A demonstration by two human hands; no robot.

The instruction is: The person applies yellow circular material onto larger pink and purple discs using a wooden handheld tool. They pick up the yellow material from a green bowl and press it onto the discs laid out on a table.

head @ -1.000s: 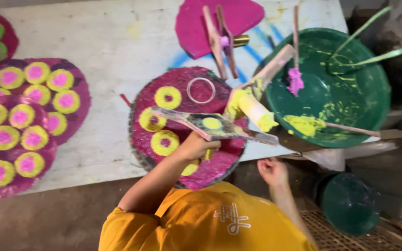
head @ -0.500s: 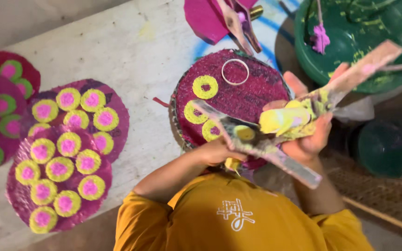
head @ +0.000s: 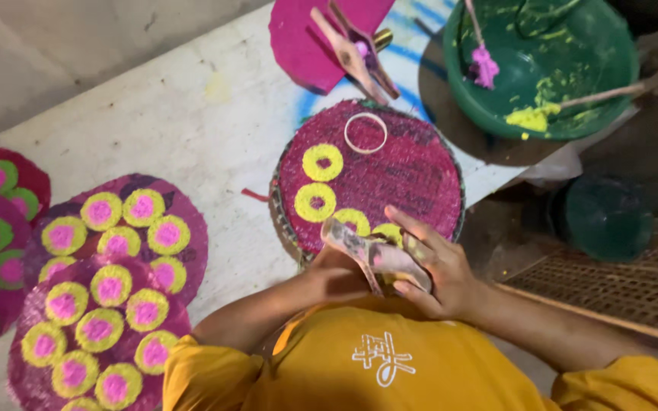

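A pale, paint-streaked concrete slab (head: 154, 122) filled most of the frame, strewn with magenta discs. At its centre lay a round magenta mat (head: 390, 179) bearing yellow rings (head: 322, 162) along its left side and an unpainted ring stencil (head: 365, 132) near its top edge. At lower centre, just below the mat, both hands met over a paint-smeared flat wooden stick (head: 367, 255). The left hand (head: 336, 274) was closed around its lower part, and the right hand (head: 432, 266) curled over the upper end, fingers clasping it. The step looked like a pause in printing yellow rings, the stick being wiped or readied. The next ring would probably call for the stencil to be set on a bare patch and fresh yellow taken from the green basin (head: 550, 61) at upper right. Finished discs with yellow-and-pink dots (head: 116, 243) lay at lower left; wooden clamps (head: 356, 49) rested on a pink sheet (head: 306, 38) at the top.
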